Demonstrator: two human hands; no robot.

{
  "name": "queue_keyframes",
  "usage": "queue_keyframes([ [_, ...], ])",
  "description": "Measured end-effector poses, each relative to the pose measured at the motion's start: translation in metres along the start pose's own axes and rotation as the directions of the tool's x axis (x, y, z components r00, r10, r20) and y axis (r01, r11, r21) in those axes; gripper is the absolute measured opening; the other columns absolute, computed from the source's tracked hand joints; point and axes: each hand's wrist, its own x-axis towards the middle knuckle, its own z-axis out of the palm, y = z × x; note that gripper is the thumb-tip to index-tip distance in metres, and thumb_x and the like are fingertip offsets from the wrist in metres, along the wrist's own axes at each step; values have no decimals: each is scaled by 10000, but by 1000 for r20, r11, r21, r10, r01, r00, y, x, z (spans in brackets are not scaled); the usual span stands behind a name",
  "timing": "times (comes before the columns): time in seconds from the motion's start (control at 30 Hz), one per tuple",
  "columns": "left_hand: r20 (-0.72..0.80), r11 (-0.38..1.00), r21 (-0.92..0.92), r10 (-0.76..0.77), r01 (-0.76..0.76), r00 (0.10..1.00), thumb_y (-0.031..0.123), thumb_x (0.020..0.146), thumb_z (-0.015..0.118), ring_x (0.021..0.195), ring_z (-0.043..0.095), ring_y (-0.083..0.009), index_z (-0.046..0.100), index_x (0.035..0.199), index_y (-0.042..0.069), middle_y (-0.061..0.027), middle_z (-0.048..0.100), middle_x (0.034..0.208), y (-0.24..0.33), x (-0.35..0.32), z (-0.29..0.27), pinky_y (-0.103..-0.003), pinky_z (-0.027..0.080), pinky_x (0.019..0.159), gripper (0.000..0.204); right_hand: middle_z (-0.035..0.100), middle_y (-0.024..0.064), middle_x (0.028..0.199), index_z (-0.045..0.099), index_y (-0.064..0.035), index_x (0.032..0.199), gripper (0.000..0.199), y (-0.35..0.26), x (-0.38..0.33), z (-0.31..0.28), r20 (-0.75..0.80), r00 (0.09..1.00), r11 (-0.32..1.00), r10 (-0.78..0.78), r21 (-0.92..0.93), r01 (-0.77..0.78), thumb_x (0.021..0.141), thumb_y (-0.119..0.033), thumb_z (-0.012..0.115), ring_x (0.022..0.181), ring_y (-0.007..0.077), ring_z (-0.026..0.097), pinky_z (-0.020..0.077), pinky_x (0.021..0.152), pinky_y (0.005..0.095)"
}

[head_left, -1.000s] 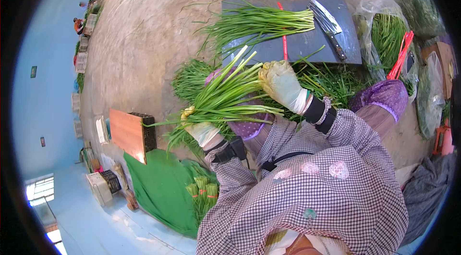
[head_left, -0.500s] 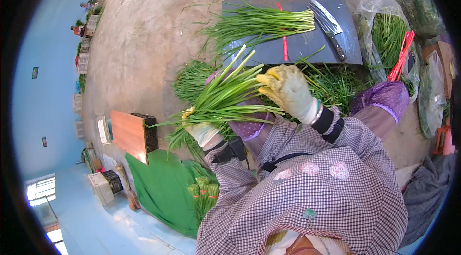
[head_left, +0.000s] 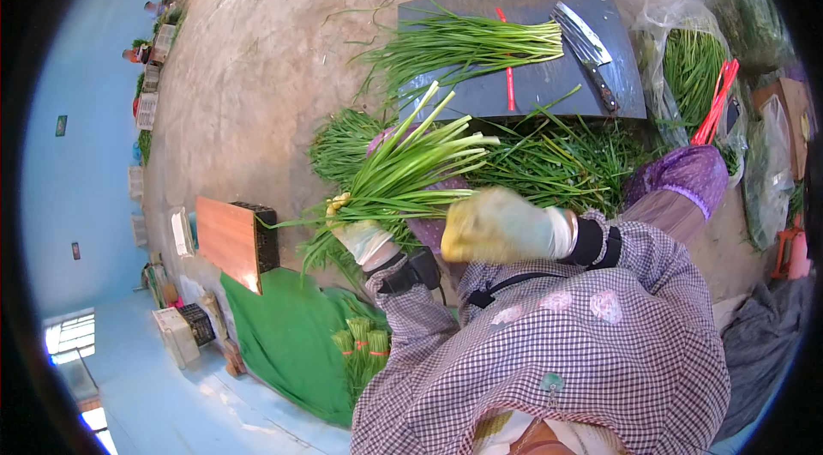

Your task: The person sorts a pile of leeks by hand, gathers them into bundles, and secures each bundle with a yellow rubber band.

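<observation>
My left hand (head_left: 356, 228), in a pale work glove, is closed round a loose bunch of garlic chives (head_left: 420, 159). The white stem ends fan out up and to the right, while the leaves trail below the hand. My right hand (head_left: 497, 225), in a yellow-stained glove, is over my lap, just below and right of the bunch. Motion blurs its fingers, so its grip is unclear. Ahead, a sorted bundle of chives (head_left: 480, 39) lies on a dark board (head_left: 549, 99), across a red tie strip (head_left: 510, 88). Beside its stem ends rests a broad-bladed knife (head_left: 587, 48) with a dark handle.
Loose chives (head_left: 566, 163) are heaped between my knees. At right stands a clear bag of chives (head_left: 693, 69), with red ties (head_left: 718, 103) beside it. Tied bundles (head_left: 364, 345) lie by a green cloth (head_left: 279, 343) at lower left. A brown board (head_left: 227, 241) leans against a black crate (head_left: 267, 232).
My right hand has come away from the stem ends, moving down and toward me over my lap. My left hand stays in place with the bunch.
</observation>
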Motion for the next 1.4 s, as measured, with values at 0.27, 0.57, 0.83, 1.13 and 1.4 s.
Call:
queue_keyframes([
  [0.27,31,998,-61,5,-3,1000,182,1015,605,949,626,-202,639,1040,50,-75,649,1000,-9,-2,10,-348,562,935,138,583,67,860,666,-148,979,149,68,9,23,-431,858,831,278,-340,-440,922,-283,643,796,275,625,498,714,411],
  [0.57,-43,996,-80,-40,37,998,214,976,641,916,654,-228,672,988,68,-60,695,935,0,1,5,-395,566,922,149,683,90,925,683,-64,929,137,64,-24,0,-384,762,846,522,346,-406,959,-197,668,870,289,663,534,778,399],
  [0.83,11,996,-91,-13,14,1000,259,977,664,959,653,-210,682,1004,89,-61,700,1004,-15,-1,23,-410,564,933,173,621,64,836,668,-133,929,213,0,-23,28,-172,936,926,308,-170,-336,889,-335,717,790,259,640,497,672,398],
  [1.13,-20,974,-228,-4,-1,1000,147,932,686,912,646,-213,657,981,62,-60,684,937,-9,-8,44,-385,553,901,103,653,126,891,665,-89,932,176,30,-18,69,-117,848,848,517,207,-488,923,-265,672,858,340,665,529,758,439],
  [1.4,-109,976,-207,41,-63,993,176,995,664,779,639,-178,630,934,90,-25,665,819,-11,-12,66,-347,574,791,110,689,131,930,685,-90,1022,223,36,-12,64,-60,788,754,613,342,-560,943,-298,681,890,352,675,527,778,450],
])
